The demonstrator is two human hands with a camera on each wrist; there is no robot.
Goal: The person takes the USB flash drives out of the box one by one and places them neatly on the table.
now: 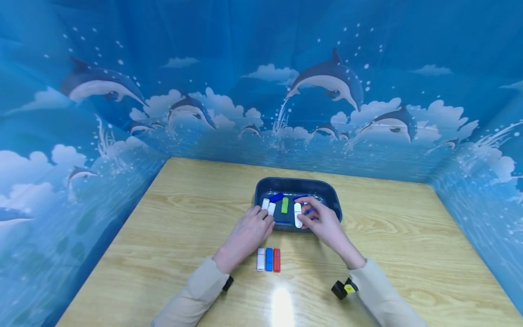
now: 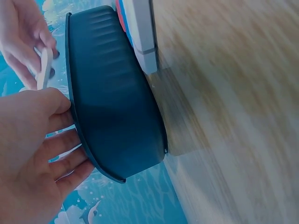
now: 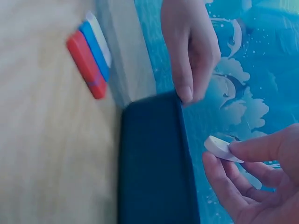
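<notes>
In the head view my right hand [image 1: 323, 222] pinches a white USB stick [image 1: 298, 215] between thumb and fingers, over the right part of a dark blue bin [image 1: 333, 193]. The right wrist view shows the same white USB stick [image 3: 218, 148] at the fingertips, above the bin's rim. My left hand [image 1: 253, 229] grips the bin's near left rim, thumb at the edge and fingertips hidden behind it in the left wrist view. Inside the bin lie a green stick [image 1: 284, 205], white sticks [image 1: 265, 204] near my left fingers, and blue sticks [image 1: 276, 197], some partly behind my right hand.
On the wooden table [image 1: 196, 200], in front of the bin, a white stick [image 1: 260, 260], a blue stick [image 1: 269, 260] and a red stick [image 1: 277, 260] lie side by side in a row. A blue dolphin-print curtain [image 1: 229, 145] surrounds the table's back and sides.
</notes>
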